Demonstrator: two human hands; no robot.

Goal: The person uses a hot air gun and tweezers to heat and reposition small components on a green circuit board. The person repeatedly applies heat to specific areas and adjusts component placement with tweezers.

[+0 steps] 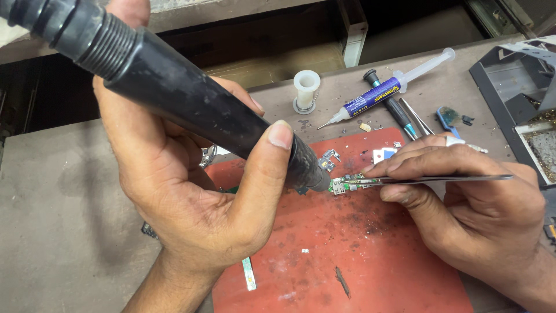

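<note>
Above red mat [370, 261], left hand [191, 191] gripping black nozzle [191, 98], right hand [469, 197] pinching tweezers [440, 179].

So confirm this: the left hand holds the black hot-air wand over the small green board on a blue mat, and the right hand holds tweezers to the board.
Wrong on one point: the mat is red, not blue, as the head view shows. The left hand holds the black hot-air wand over the small green board, and the right hand holds tweezers to it.
</note>
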